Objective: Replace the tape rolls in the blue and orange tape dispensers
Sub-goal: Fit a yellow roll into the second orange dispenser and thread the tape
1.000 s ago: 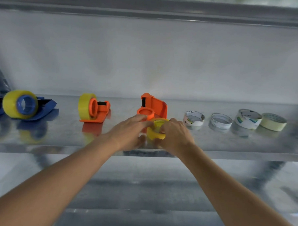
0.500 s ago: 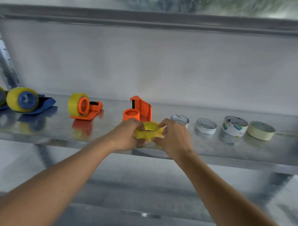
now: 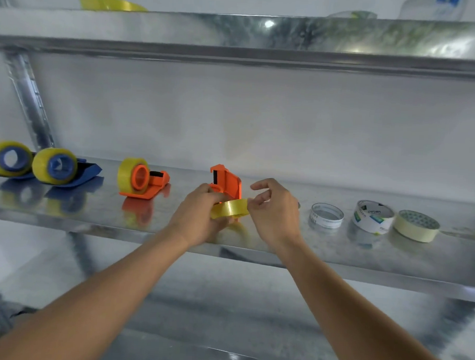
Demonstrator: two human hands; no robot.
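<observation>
My left hand [image 3: 195, 217] grips a yellow tape roll [image 3: 231, 208] just above the metal shelf [image 3: 255, 248], in front of an orange dispenser [image 3: 226, 182] that carries no roll. My right hand [image 3: 274, 211] pinches the roll's right edge with thumb and forefinger, the other fingers raised. Another orange dispenser [image 3: 141, 179] with a yellow roll on it stands to the left. Two blue dispensers [image 3: 58, 166] [image 3: 7, 159], each loaded with a yellow roll, sit at the far left.
To the right on the shelf lie a spent white core [image 3: 327, 215], a white printed tape roll [image 3: 372, 217] and a cream masking tape roll [image 3: 416, 225]. A shelf above [image 3: 237, 30] holds yellow tape [image 3: 110, 4]. A slanted metal post [image 3: 30, 100] stands at the left.
The yellow roll has been lifted off the shelf and tilted. My right hand has shifted from gripping the roll to pinching its right edge. The view has tilted up.
</observation>
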